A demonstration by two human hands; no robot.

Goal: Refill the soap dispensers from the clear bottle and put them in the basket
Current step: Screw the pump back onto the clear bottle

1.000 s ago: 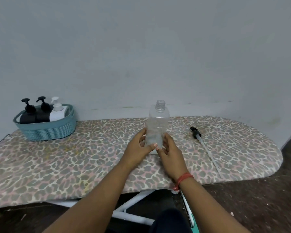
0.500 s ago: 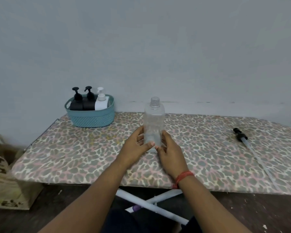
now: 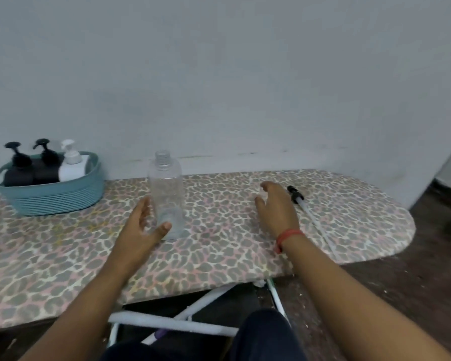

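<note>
A: Entry, head view. Clear bottle stands upright on the ironing board, left of centre. Long axis vertical, threaded neck up, no cap on it. Looks nearly empty, a little liquid at the base at most; cannot tell more.

B: Left hand?

A: Cupped loosely about the bottle's lower part. Thumb tip lies in front of the base, fingers show through the plastic on the far left side. Whether they press the wall or only hover, cannot tell. Half-open curl, not a tight grip.

B: Right hand?

A: Apart from the bottle, out to the right over the board. Fingers spread and lightly bent, palm down, holding nothing. Red band at the wrist.

B: Near it?

A: Pump head with dip tube lies flat on the board just beside the right hand's fingers. Black pump end toward the wall, pale tube running toward the near right edge. Long axis diagonal. No contact seen.

B: Basket?

A: Teal, far left of the board against the wall, well apart from the bottle. Three dispensers upright inside, pumps on: two black dispensers on the left, one white dispenser on the right, touching side by side.

B: Obstructions?

A: Bare board between bottle and basket. White frame legs show under the near edge, with the person's dark-clad knees
</note>
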